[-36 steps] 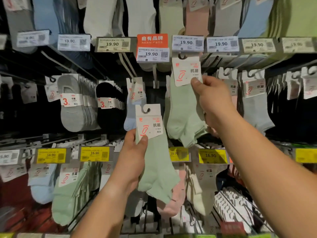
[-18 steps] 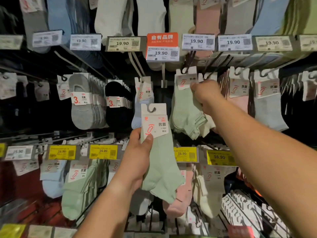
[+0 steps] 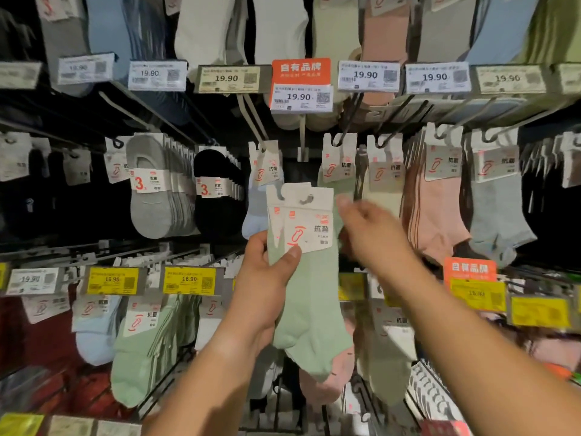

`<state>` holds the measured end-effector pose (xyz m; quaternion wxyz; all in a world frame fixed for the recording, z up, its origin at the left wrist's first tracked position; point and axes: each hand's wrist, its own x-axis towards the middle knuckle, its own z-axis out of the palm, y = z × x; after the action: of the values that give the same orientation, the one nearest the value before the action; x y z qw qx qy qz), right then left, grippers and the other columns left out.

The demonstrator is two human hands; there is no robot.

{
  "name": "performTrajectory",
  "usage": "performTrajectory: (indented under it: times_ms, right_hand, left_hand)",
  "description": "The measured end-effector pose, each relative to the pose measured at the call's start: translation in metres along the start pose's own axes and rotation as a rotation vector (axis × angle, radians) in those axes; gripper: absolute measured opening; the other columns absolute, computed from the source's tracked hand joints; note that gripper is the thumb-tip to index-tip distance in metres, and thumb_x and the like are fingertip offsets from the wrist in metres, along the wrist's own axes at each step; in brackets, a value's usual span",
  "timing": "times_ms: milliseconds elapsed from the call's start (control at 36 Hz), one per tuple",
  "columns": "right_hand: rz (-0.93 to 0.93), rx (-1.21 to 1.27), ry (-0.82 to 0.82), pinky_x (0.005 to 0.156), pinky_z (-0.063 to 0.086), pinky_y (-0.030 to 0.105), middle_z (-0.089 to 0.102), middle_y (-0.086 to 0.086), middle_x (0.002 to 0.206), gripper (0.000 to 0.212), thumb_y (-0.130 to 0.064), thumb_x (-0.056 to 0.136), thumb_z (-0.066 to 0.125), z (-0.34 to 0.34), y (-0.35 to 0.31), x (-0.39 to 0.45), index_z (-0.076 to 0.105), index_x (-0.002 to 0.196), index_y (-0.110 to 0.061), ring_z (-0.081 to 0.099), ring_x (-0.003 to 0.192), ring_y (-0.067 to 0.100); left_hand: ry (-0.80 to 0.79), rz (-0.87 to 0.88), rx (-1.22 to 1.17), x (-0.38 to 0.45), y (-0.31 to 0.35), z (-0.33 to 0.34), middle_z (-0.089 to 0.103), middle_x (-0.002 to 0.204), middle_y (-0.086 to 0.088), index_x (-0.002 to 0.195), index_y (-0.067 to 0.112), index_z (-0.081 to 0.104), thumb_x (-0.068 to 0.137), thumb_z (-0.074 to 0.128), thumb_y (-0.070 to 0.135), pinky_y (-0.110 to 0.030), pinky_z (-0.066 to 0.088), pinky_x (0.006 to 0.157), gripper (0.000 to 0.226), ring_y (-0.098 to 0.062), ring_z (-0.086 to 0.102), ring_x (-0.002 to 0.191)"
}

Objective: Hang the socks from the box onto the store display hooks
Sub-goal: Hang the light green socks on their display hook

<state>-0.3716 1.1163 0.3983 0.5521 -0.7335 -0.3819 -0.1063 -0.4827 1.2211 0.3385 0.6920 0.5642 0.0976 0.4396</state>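
Left hand (image 3: 267, 278) grips green socks (image 3: 309, 303) by the card header, thumb across the front, held before the display. Right hand (image 3: 371, 234) blurred, fingers loosely spread, holding nothing, just right of the header. Hung green pair (image 3: 338, 171) on hook (image 3: 347, 127) directly above; pink socks (image 3: 435, 212) crowd right.

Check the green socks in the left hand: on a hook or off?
Off. The green socks sit in the left hand grip, their card's hanger slot empty, below the hooks.
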Motion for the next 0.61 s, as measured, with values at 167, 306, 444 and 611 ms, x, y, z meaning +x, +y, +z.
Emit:
performTrajectory:
  times_ms: [167,306,444,611]
  right_hand:
    - [-0.002,0.210,0.021,0.078,0.050,0.023,0.071,-0.018,0.099,0.024,-0.043,0.094,0.060,0.033,0.024,-0.036,0.069,0.111,-0.028,0.066,0.095,0.001]
    - [0.037,0.261,0.104,0.084,0.053,0.032,0.072,-0.008,0.102,0.024,-0.038,0.098,0.057,0.021,0.026,-0.024,0.067,0.110,-0.020,0.067,0.096,0.013]
    - [0.056,0.380,0.016,0.071,0.051,0.019,0.071,-0.011,0.105,0.024,-0.035,0.103,0.049,-0.017,0.004,0.005,0.064,0.116,-0.022,0.067,0.093,0.005]
    - [-0.001,0.424,0.008,0.079,0.057,0.031,0.075,-0.005,0.104,0.023,-0.030,0.103,0.050,-0.034,-0.028,0.039,0.065,0.116,-0.019,0.072,0.094,0.012]
  left_hand:
    - [0.013,0.052,-0.063,0.003,0.001,0.018,0.076,0.110,-0.007,0.119,0.014,0.056,0.098,0.063,0.010,-0.040,0.061,0.083,0.022,-0.023,0.074,0.100]
    - [0.109,0.075,-0.009,0.014,0.001,0.014,0.075,0.109,-0.008,0.110,0.019,0.060,0.105,0.052,0.020,-0.042,0.060,0.087,0.009,-0.023,0.073,0.100]
    - [0.151,0.103,0.040,0.018,0.003,0.007,0.074,0.113,-0.007,0.111,0.018,0.060,0.105,0.053,0.019,-0.052,0.055,0.098,0.010,-0.027,0.071,0.106]
    - [0.139,0.101,0.024,0.020,0.000,0.002,0.075,0.109,-0.006,0.116,0.014,0.059,0.105,0.052,0.018,-0.031,0.059,0.072,0.014,-0.015,0.073,0.088]
